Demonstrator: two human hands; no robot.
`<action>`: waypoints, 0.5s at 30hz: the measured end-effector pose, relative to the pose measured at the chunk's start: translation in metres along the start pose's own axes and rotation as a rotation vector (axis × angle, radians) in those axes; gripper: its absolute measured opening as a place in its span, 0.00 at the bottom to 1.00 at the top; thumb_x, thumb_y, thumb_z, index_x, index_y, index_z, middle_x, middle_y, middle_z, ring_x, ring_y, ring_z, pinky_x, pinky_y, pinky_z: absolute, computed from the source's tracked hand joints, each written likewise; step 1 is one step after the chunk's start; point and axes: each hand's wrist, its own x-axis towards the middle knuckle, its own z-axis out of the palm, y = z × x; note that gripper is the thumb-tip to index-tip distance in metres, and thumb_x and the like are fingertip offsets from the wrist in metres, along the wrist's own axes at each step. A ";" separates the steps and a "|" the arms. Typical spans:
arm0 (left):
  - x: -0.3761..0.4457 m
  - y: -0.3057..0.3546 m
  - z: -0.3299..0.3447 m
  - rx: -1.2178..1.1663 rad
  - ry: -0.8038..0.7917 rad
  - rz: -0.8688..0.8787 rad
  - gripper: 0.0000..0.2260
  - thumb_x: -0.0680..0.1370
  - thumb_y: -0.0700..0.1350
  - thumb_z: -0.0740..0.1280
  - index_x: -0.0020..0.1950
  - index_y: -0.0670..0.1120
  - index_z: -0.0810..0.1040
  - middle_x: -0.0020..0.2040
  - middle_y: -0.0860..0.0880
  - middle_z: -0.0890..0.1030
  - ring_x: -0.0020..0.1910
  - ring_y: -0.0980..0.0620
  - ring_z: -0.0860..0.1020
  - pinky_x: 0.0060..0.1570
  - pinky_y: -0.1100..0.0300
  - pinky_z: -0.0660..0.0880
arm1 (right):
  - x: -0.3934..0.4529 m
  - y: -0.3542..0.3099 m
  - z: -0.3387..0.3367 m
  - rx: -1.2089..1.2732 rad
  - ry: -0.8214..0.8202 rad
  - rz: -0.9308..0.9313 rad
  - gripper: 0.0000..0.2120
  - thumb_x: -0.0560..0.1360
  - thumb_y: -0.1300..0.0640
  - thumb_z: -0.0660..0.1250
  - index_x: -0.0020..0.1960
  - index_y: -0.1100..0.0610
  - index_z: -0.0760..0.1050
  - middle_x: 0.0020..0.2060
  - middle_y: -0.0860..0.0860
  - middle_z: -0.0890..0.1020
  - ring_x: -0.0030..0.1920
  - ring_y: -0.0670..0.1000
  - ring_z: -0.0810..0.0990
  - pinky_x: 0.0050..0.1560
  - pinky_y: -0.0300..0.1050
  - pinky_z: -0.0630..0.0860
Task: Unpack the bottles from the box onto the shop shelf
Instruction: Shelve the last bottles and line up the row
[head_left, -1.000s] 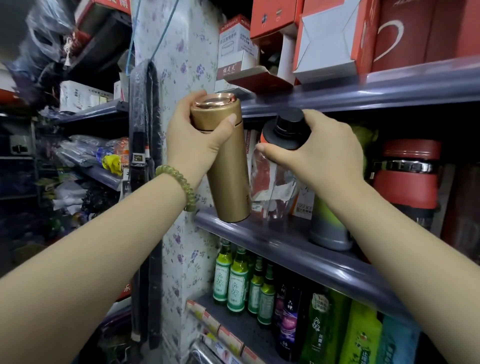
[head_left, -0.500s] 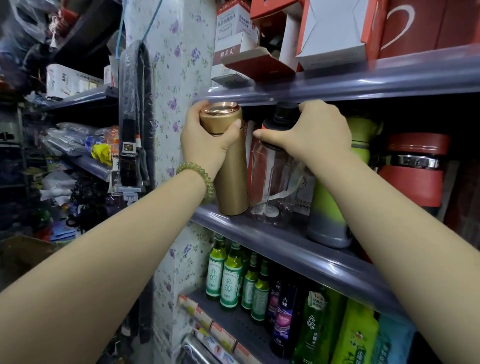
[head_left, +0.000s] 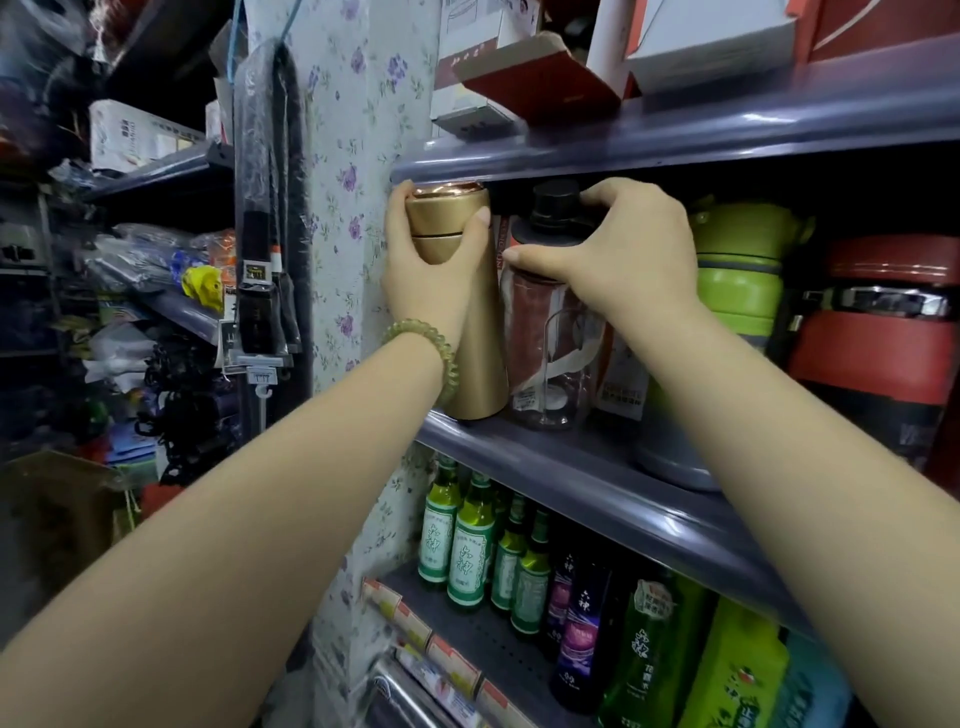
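My left hand (head_left: 431, 265) grips a matte gold flask (head_left: 470, 322) on the shelf (head_left: 597, 483); my right hand (head_left: 623, 254) holds a clear, black-capped bottle (head_left: 550, 338).

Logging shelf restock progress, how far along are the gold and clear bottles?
Both stand on the shelf now. The left hand grips the gold bottle, the right hand the clear bottle at its black cap. Left: letting go. The box is out of view.
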 end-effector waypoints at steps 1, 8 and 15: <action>-0.003 0.000 0.003 0.013 -0.017 -0.005 0.33 0.71 0.60 0.71 0.73 0.60 0.62 0.67 0.57 0.73 0.64 0.58 0.72 0.66 0.59 0.68 | 0.000 0.000 0.002 0.019 0.009 -0.003 0.37 0.54 0.31 0.75 0.57 0.51 0.80 0.54 0.49 0.83 0.57 0.50 0.80 0.55 0.46 0.76; 0.002 -0.009 0.012 0.077 0.013 -0.047 0.29 0.71 0.55 0.72 0.61 0.46 0.59 0.51 0.50 0.75 0.45 0.55 0.78 0.49 0.62 0.76 | 0.014 0.003 0.013 0.098 0.070 0.080 0.38 0.54 0.33 0.77 0.56 0.54 0.78 0.55 0.51 0.83 0.57 0.53 0.80 0.55 0.47 0.76; -0.001 -0.036 0.004 0.106 -0.082 0.059 0.32 0.66 0.58 0.73 0.64 0.54 0.61 0.61 0.50 0.75 0.57 0.52 0.78 0.59 0.53 0.75 | 0.014 0.012 0.026 0.201 0.131 0.125 0.32 0.58 0.38 0.78 0.55 0.54 0.79 0.53 0.50 0.83 0.55 0.49 0.80 0.50 0.38 0.72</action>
